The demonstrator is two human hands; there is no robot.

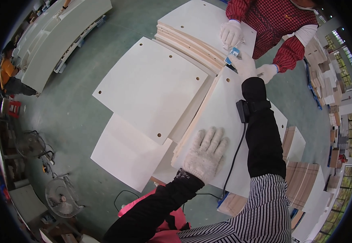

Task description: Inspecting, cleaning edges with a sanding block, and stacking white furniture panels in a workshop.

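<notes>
My left hand, in a whitish knit glove, lies flat with its fingers stretched out on a white panel. That panel tops a stack and has round holes near its corners. My right arm reaches far forward. At its end my gloved right hand is closed on a small blue-and-white block beside the panel's far corner; its exact kind is too small to tell. Close by are a co-worker's two gloved hands, one resting on the far white panel, the other beside my right wrist.
Another stack of white panels with holes stands to the left. The co-worker in red checks stands across the far stack. A black cable runs from my right wrist over the panel. A floor fan stands lower left; more panels lie right.
</notes>
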